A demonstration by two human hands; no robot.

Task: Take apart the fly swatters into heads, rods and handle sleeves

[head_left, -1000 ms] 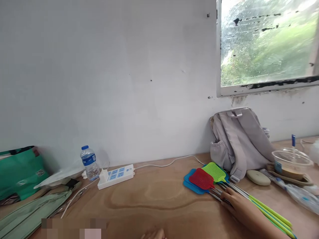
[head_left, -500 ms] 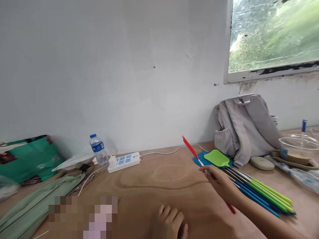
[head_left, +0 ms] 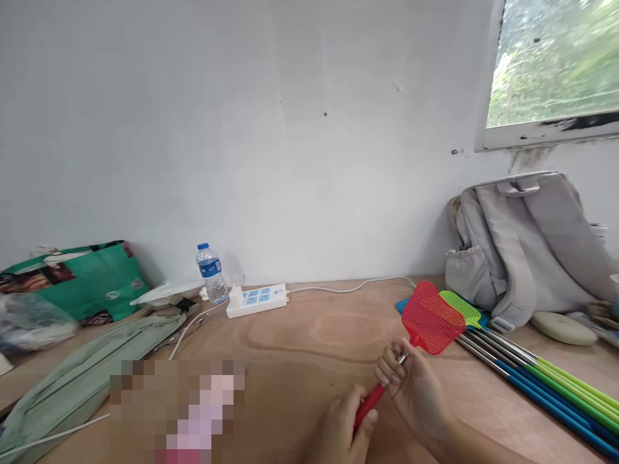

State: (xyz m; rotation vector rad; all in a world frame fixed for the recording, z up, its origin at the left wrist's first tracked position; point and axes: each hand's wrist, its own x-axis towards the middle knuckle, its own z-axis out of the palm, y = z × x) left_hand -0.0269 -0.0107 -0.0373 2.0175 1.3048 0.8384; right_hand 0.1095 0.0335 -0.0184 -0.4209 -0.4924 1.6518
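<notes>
Both my hands are on a red fly swatter (head_left: 432,319) with a mesh head, a metal shaft and a red grip. The fingers of my right hand (head_left: 411,390) are wrapped round the shaft just below the head. My left hand (head_left: 345,422) is closed on the red grip, lower down and nearer to me. Beyond the red head lies a green fly swatter (head_left: 476,316) on top of blue ones. Their blue handles (head_left: 551,403) and green handles (head_left: 563,374) stretch toward the lower right of the table.
A grey backpack (head_left: 527,245) leans on the wall at the right, by a beige oval case (head_left: 563,328). Along the back stand a white power strip (head_left: 268,299) and a water bottle (head_left: 211,277). At the left are a green bag (head_left: 106,283) and a pale green pouch (head_left: 97,367).
The red swatter has come nearer and turned its mesh face to me. My left hand has moved from the table onto its grip. The view has shifted left.
</notes>
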